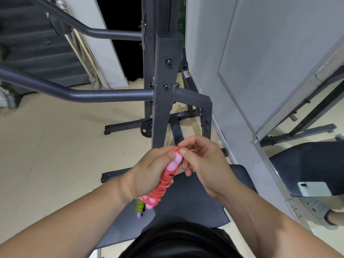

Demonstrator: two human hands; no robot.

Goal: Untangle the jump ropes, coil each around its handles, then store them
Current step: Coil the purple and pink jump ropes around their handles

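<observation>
A red jump rope (162,185) is coiled in many turns around its pink handles (175,162). My left hand (149,170) grips the handle bundle, thumb pressed on the upper pink end. My right hand (201,159) pinches the loose end of the red cord at the top of the bundle between thumb and forefinger. A second rope, green cord wound on purple handles (140,208), lies on the black bench pad (186,205) just below the red bundle, partly hidden by my left wrist.
A dark grey steel rack frame (163,101) with horizontal bars stands right ahead. A grey door (260,71) and a wall mirror (307,127) are on the right, the mirror showing a phone (314,189). Beige floor (46,146) spreads to the left.
</observation>
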